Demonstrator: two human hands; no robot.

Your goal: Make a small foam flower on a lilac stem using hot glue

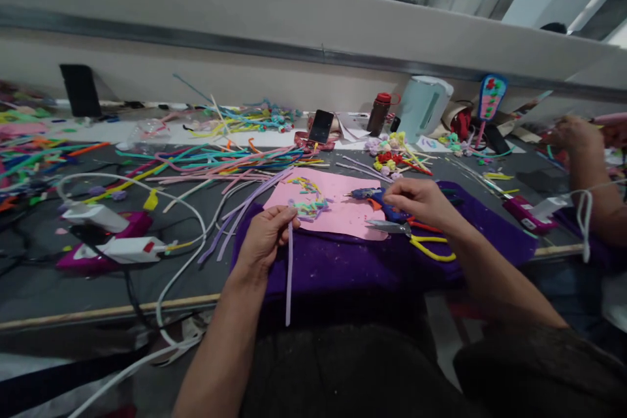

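Note:
My left hand (268,235) pinches a lilac pipe cleaner (289,281), whose long end hangs straight down past the table's front. Right at those fingertips is a curved, multicoloured pipe-cleaner piece (311,209), over a pink sheet (343,183); whether the pipe cleaner joins it I cannot tell. My right hand (418,201) is closed, thumb against curled fingers, and anything inside is hidden. Beside it lies a blue glue gun (365,194), nozzle pointing left. Scissors (434,248) with yellow handles lie just below, their blades over the sheet's edge.
Purple cloth (337,268) lies under the pink sheet. Loose pipe cleaners (220,160) spread to the left, near white plugs (132,249) and a looping cable (203,222). A phone (321,126) and a bottle (379,114) stand behind. Another person's hand (578,137) is at far right.

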